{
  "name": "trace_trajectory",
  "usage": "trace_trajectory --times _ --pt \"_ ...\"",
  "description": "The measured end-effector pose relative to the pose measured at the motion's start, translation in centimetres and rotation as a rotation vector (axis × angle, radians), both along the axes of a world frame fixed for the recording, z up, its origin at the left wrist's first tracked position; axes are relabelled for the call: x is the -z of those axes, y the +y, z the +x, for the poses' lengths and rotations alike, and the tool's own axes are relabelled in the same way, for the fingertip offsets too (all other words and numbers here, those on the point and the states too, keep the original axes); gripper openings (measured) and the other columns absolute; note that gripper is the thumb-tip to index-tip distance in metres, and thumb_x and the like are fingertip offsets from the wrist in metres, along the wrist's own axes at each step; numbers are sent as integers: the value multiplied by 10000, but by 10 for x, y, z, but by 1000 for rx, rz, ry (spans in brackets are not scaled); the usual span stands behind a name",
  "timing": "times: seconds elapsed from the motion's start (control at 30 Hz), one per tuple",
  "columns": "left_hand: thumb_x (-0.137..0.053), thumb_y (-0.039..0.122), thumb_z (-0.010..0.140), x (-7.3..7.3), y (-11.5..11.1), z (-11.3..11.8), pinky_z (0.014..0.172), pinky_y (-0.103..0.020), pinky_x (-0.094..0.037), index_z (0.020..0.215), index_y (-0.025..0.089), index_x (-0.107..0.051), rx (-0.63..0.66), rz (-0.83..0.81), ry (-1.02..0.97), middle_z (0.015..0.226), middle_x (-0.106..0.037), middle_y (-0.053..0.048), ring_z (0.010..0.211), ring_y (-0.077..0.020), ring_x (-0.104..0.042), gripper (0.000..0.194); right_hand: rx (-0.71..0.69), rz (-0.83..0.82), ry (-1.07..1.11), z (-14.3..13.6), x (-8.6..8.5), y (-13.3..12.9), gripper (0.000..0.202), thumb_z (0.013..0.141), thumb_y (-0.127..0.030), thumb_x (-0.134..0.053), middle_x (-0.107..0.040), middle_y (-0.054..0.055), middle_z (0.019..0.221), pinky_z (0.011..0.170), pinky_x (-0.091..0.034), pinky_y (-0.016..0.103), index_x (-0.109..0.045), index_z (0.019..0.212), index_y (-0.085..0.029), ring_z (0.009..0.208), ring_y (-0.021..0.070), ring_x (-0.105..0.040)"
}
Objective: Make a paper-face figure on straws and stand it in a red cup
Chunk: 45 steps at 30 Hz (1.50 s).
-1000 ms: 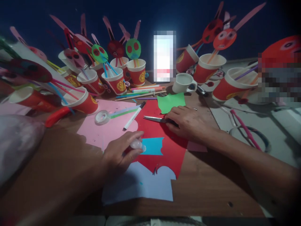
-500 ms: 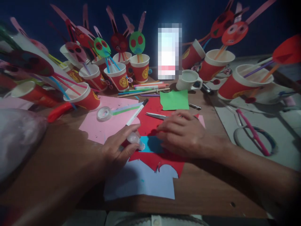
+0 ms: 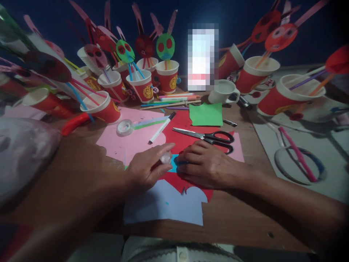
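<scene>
My left hand (image 3: 148, 165) is closed around a small clear plastic bottle (image 3: 165, 158), held between thumb and fingers just left of the blue paper. Most of the bottle is hidden in the palm. Fingers bent and close together, my right hand (image 3: 203, 163) presses on the blue paper (image 3: 174, 167) and covers most of it. Under the blue piece lies a sheet of red paper (image 3: 177, 138). Black-handled scissors (image 3: 203, 136) rest on the red sheet just beyond my right hand. A white marker (image 3: 162, 128) lies beyond my left hand.
Pink paper (image 3: 109, 140) with a clear tape roll (image 3: 124, 127) is on the left; pale blue paper (image 3: 163, 209) lies in front. Green paper (image 3: 206, 114), pens (image 3: 177, 98) and a white mug (image 3: 222, 92) are behind. Red cups (image 3: 141, 87) with paper faces line the back.
My right hand has moved toward me and left over the blue paper, uncovering the scissors' handles. My left hand has shifted slightly right in view, still holding the bottle. The view has shifted slightly.
</scene>
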<state>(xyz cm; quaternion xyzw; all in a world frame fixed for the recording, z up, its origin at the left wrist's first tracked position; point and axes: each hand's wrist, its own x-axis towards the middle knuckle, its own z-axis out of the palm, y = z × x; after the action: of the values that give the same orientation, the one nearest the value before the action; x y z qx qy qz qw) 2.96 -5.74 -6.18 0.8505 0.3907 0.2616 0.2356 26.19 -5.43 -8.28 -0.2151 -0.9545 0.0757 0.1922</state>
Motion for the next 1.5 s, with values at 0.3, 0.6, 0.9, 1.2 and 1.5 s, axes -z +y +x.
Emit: trace_trajectory --times 0.3,0.6,0.9,1.2,1.5 --pt "-553 229 843 1 -2 -3 865 -235 -473 1302 186 -432 18 -107 55 1042 -693 -41 914 -149 -646 477 5 -26 -2 0 0 0 212 926 -281 -481 -663 64 1049 814 -391 362 -672 973 -203 950 201 -557" --pt "-547 174 800 -5 -3 -1 742 -257 -502 1358 196 -374 14 -253 16 968 -681 -39 780 -145 -625 584 8 -31 11 0 -1 0 200 923 -249 -482 -663 55 1057 801 -407 358 -672 968 -209 938 199 -558" --pt "-619 252 802 -20 1 1 457 -183 -466 1235 245 -399 -164 -819 -737 724 -631 28 505 -93 -561 486 15 33 41 0 0 -1 174 917 -243 -499 -672 47 1030 782 -396 342 -642 1007 -203 891 172 -578" --pt "-676 208 770 -18 -5 15 526 -175 -495 1118 206 -415 -195 -1055 -888 753 -643 12 601 -99 -602 435 124 120 287 -4 -11 -9 204 880 -180 -559 -701 46 908 808 -380 349 -560 1084 -170 795 144 -615" --pt "-685 157 742 -11 -16 25 616 -229 -530 1065 209 -367 -260 -1149 -894 744 -644 22 634 -109 -628 456 134 139 236 -8 -7 -10 328 864 -271 -597 -682 25 881 797 -364 368 -532 1180 -212 761 153 -591"
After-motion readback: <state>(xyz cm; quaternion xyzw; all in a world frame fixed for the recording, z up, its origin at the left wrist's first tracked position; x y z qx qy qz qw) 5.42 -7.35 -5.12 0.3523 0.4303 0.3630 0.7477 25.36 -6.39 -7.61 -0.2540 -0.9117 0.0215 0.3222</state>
